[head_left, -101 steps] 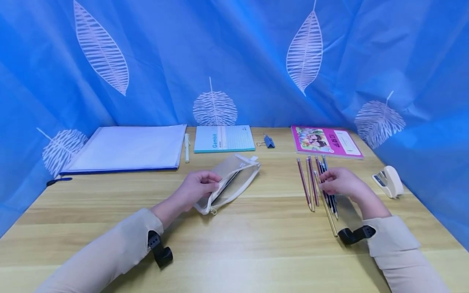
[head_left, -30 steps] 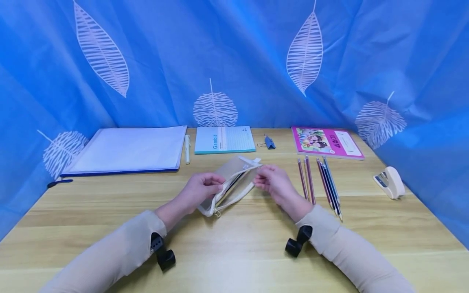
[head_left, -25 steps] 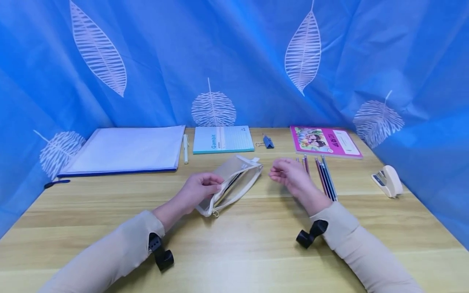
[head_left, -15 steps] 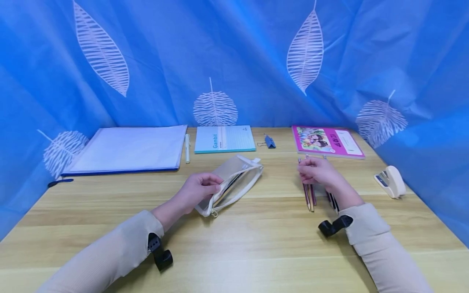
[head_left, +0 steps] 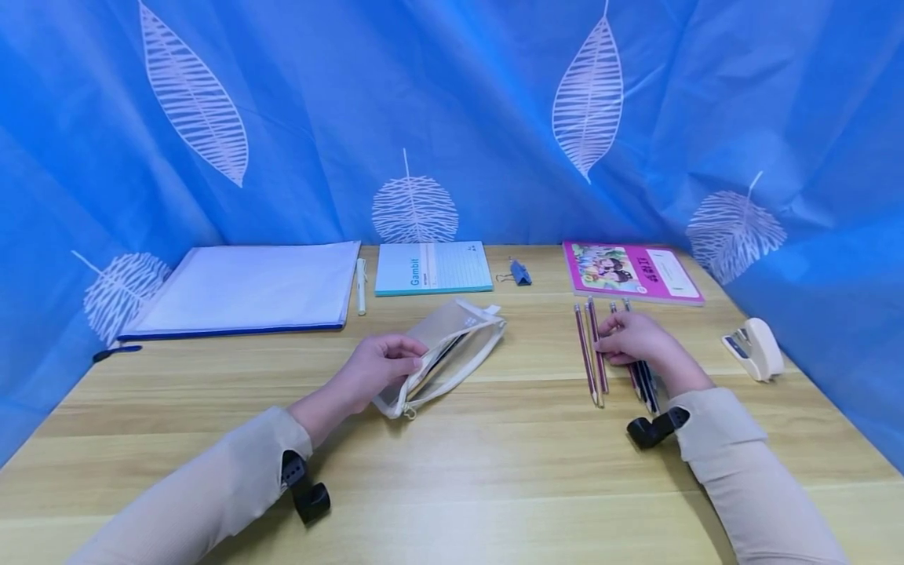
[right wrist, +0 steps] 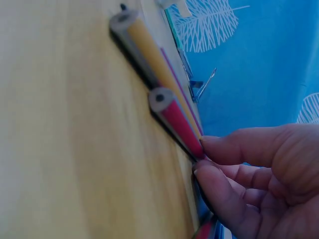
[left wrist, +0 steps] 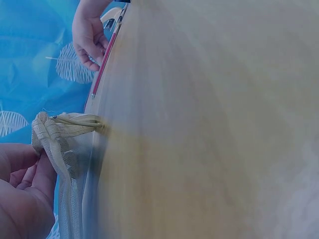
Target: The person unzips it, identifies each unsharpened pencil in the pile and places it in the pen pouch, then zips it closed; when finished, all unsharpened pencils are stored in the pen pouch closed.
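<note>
My left hand (head_left: pixel 381 367) pinches the near rim of a pale mesh zip pouch (head_left: pixel 462 357), whose mouth gapes; slim dark and yellowish items show inside. The left wrist view shows the pouch's zip edge (left wrist: pixel 62 164) between thumb and fingers. My right hand (head_left: pixel 646 345) is over the pencils on the right, thumb and forefinger pinching a red pencil (right wrist: pixel 174 112). A yellow pencil (right wrist: pixel 144 42) lies right beside it. To the left in the head view lies another red pencil (head_left: pixel 585 345). Several dark pencils (head_left: pixel 646 384) lie partly hidden under the right hand.
Along the back of the wooden table (head_left: pixel 452 486) lie a white folder (head_left: pixel 247 286), a white pen (head_left: pixel 361 286), a light-blue notebook (head_left: pixel 434 269), a blue binder clip (head_left: pixel 519 272) and a pink booklet (head_left: pixel 636 272). A white stapler (head_left: pixel 757 351) stands at the right edge.
My right hand has left the pouch's far end and moved right to the pencils. A gold pencil by that hand earlier is gone from the table. The left hand stays on the pouch.
</note>
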Available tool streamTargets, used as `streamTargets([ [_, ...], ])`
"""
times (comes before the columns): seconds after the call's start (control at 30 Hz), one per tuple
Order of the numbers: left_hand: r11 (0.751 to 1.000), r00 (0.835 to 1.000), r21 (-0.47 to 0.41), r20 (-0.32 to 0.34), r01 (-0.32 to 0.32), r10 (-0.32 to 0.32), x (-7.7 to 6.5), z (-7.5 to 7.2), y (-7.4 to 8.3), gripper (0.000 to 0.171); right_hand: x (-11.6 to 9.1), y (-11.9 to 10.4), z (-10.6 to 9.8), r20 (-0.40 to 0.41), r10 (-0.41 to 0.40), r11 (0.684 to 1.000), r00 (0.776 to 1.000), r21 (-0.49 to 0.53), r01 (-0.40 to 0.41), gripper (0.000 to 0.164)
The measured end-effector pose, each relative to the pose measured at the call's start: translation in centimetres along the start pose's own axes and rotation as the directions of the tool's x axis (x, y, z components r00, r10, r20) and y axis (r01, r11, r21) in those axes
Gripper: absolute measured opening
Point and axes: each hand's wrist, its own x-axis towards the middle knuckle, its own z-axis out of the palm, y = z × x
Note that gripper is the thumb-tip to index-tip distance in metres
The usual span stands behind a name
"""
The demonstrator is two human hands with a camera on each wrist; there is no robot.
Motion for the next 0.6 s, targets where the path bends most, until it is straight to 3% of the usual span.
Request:
streamTargets([
  [0.37, 1.000, 1.000, 0.014, 0.002, 0.000, 0.000, -0.1, 0.1, 0.2, 0.021, 0.7, -1.1, 0.0, 0.044, 0.056, 0.986, 0.997, -0.157, -0.049, 0.050],
  [0.6, 1.000, 1.000, 0.013, 0.008, 0.001, -0.001, -0.1, 0.1, 0.2, 0.021, 0.6, -1.8, 0.3, 0.036, 0.088, 0.958, 0.995, -0.275, -0.075, 0.058],
])
